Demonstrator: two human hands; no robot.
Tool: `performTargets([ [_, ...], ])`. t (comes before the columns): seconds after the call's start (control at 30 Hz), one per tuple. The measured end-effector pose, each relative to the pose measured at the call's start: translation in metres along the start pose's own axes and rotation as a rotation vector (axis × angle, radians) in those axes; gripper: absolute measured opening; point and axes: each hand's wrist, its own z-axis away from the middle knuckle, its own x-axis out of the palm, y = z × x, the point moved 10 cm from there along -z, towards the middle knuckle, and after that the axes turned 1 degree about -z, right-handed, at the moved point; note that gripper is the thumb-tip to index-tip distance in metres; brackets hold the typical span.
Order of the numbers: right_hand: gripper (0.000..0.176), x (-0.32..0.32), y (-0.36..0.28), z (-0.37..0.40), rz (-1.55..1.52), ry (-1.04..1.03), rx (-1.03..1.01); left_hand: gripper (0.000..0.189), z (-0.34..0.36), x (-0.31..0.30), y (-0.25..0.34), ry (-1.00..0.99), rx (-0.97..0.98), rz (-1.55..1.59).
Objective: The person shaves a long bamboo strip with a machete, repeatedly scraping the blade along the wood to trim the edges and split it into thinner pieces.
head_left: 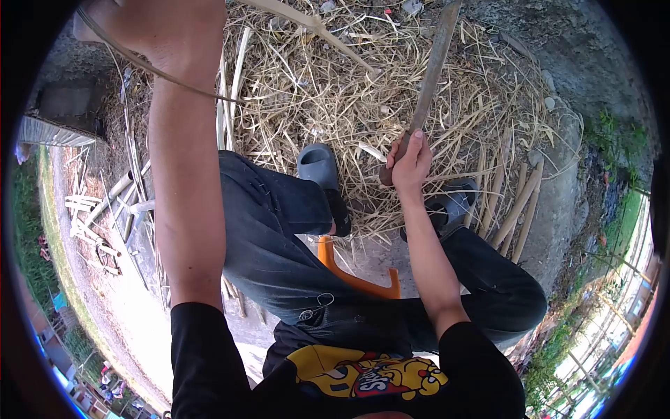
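My right hand (412, 160) is closed around the dark handle of a long-bladed machete (434, 70). Its blade points up and away, over the ground litter. High at the upper left, my left hand (164, 28) is partly cut off by the frame edge, and its fingertips are hidden. A thin bamboo strip (150, 68) comes from that hand and curves across the wrist; the hand seems closed on it. A wider pale bamboo strip (317, 26) with a node slants down just right of this hand.
Pale shavings (300, 105) cover the ground around my grey clogs (317, 164). An orange plastic seat part (359, 278) shows beneath my legs. Split bamboo pieces (520, 209) lie at right; more cut bamboo (94, 216) is piled at left. A rough wall (593, 63) stands upper right.
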Motion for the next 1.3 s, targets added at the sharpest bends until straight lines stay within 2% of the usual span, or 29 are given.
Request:
performTargets([
  [0.1, 0.046, 0.001, 0.001, 0.001, -0.012, 0.006, 0.011, 0.041, 0.011, 0.016, 0.016, -0.033, 0.094, -0.144],
  [0.23, 0.045, 0.000, 0.001, 0.001, 0.010, 0.012, 0.017, 0.042, -0.001, 0.002, 0.017, 0.013, 0.126, -0.171],
  [0.3, 0.045, 0.001, 0.003, 0.001, 0.011, 0.003, 0.023, 0.043, -0.011, 0.032, -0.010, -0.384, -0.371, 0.389],
  [0.33, 0.045, 0.001, 0.004, 0.001, 0.017, 0.005, 0.026, 0.043, -0.005, 0.031, -0.019, -0.384, -0.371, 0.388],
  [0.37, 0.044, 0.000, 0.005, 0.001, 0.023, 0.007, 0.027, 0.043, 0.003, 0.010, -0.024, -0.127, -0.156, 0.046],
  [0.4, 0.044, 0.001, 0.004, 0.000, 0.022, 0.006, 0.027, 0.044, 0.016, 0.010, 0.011, 0.130, 0.062, -0.292],
  [0.43, 0.044, 0.002, 0.000, -0.001, 0.071, 0.000, -0.002, 0.044, 0.014, 0.005, 0.007, 0.130, 0.064, -0.292],
  [0.5, 0.044, 0.004, -0.006, -0.004, 0.121, -0.004, -0.028, 0.045, 0.008, 0.002, -0.005, -0.020, 0.111, -0.118],
  [0.57, 0.044, 0.008, -0.026, -0.006, 0.271, -0.004, -0.191, 0.045, 0.016, 0.012, 0.006, 0.019, 0.122, -0.179],
  [0.63, 0.044, 0.014, -0.028, -0.006, 0.270, 0.001, -0.232, 0.046, 0.016, 0.009, 0.006, 0.059, 0.139, -0.242],
  [0.7, 0.044, 0.014, -0.017, -0.010, 0.264, 0.005, -0.275, 0.045, 0.006, -0.006, -0.013, 0.053, 0.065, -0.111],
  [0.77, 0.038, 0.008, 0.027, -0.017, 0.683, 0.014, -0.422, 0.044, 0.012, 0.003, -0.003, 0.116, 0.071, -0.192],
  [0.8, 0.038, -0.007, 0.086, -0.028, 0.897, -0.040, -0.168, 0.042, 0.014, 0.005, 0.003, 0.182, 0.078, -0.271],
  [0.83, 0.038, -0.021, 0.115, -0.034, 0.893, -0.026, -0.178, 0.042, 0.013, 0.005, 0.002, 0.179, 0.086, -0.256],
  [0.9, 0.043, -0.047, 0.183, -0.046, 1.150, -0.064, 0.012, 0.041, 0.014, -0.001, -0.013, 0.106, 0.014, -0.121],
  [0.97, 0.046, -0.047, 0.195, -0.060, 1.085, -0.069, -0.054, 0.041, -0.004, -0.004, -0.016, 0.045, 0.026, -0.113],
  [1.03, 0.049, -0.050, 0.192, -0.038, 1.046, -0.097, -0.084, 0.042, -0.025, -0.039, -0.074, 0.162, -0.539, -0.334],
  [1.07, 0.051, -0.052, 0.198, -0.039, 0.650, -0.101, 0.297, 0.042, -0.015, -0.034, -0.073, 0.164, -0.530, -0.322],
  [1.1, 0.054, -0.043, 0.200, -0.028, 0.234, -0.107, 0.653, 0.043, -0.006, -0.019, -0.047, 0.120, -0.244, -0.293],
  [1.13, 0.055, -0.035, 0.192, -0.019, -0.017, -0.118, 0.823, 0.044, 0.005, -0.009, -0.019, 0.076, 0.034, -0.270],
  [1.17, 0.055, -0.037, 0.182, -0.026, -0.015, -0.119, 0.818, 0.044, 0.005, -0.010, -0.019, 0.079, 0.037, -0.267],
  [1.23, 0.053, -0.021, 0.163, -0.026, -0.355, -0.177, 0.926, 0.046, 0.003, -0.011, -0.027, 0.076, -0.044, -0.162],
  [1.27, 0.051, -0.025, 0.138, -0.029, -0.159, -0.069, 0.772, 0.046, 0.004, -0.007, -0.021, 0.075, -0.040, -0.157],
  [1.3, 0.051, -0.018, 0.124, -0.024, -0.161, -0.068, 0.769, 0.046, 0.007, 0.003, -0.006, 0.013, 0.037, -0.176],
])
